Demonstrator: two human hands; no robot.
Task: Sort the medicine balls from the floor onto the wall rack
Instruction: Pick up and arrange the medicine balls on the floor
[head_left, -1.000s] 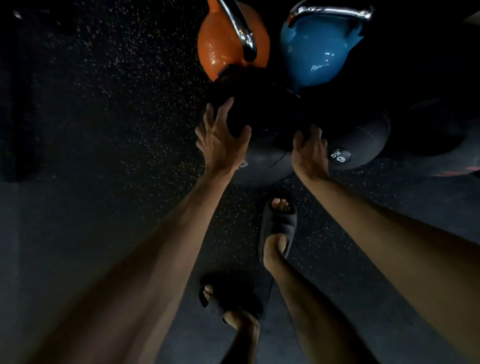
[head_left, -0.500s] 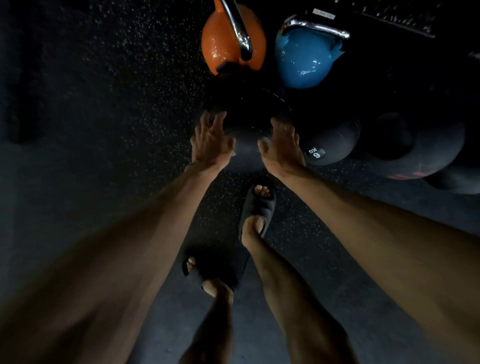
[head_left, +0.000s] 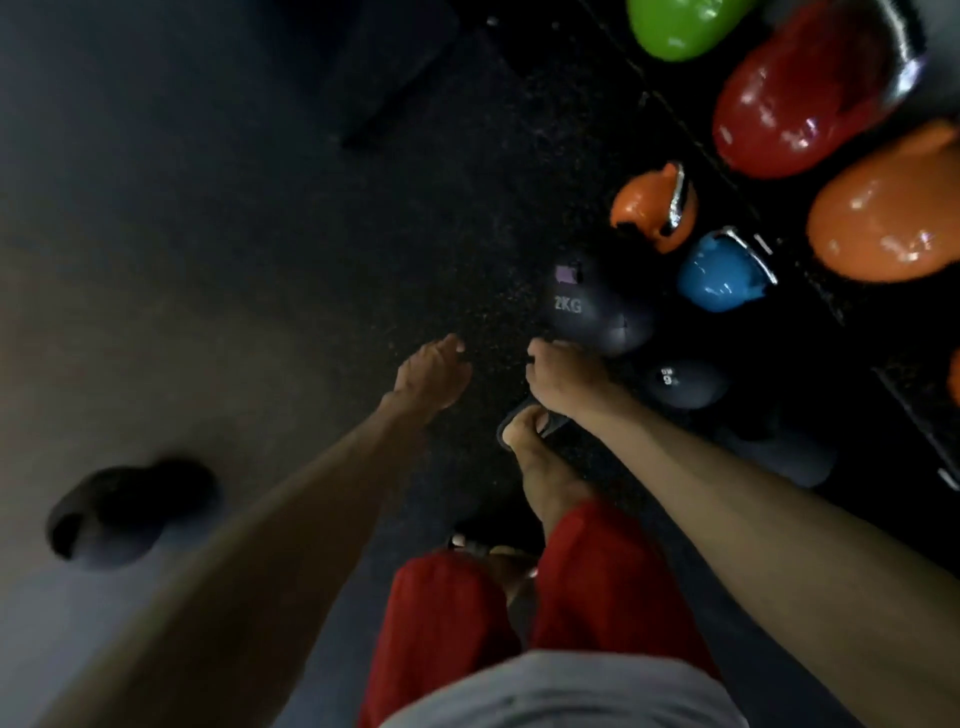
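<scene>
Black 2KG ball (head_left: 587, 312): down on the floor, not lifted yet.
6 KG ball (head_left: 680, 385): on the floor, just right of the 2KG ball.
Third dark ball (head_left: 784, 452): on the floor, farther right of the 2KG ball.
Left hand (head_left: 431, 371): left of the 2KG ball, apart from it, fingers loose, empty.
Right hand (head_left: 566, 379): just beside the 2KG ball, fingers loosely bent, holding nothing; touching or not, hard to tell.
Wall rack: not in sight.
Done so far: likely nothing.
Left to do: likely all three balls.

medicine balls (head_left: 592, 312) (head_left: 685, 384) (head_left: 784, 452): 3 | kettlebells (head_left: 680, 26) (head_left: 800, 98) (head_left: 883, 208) (head_left: 649, 208) (head_left: 722, 275): 5 | hands (head_left: 431, 374) (head_left: 566, 379): 2
</scene>
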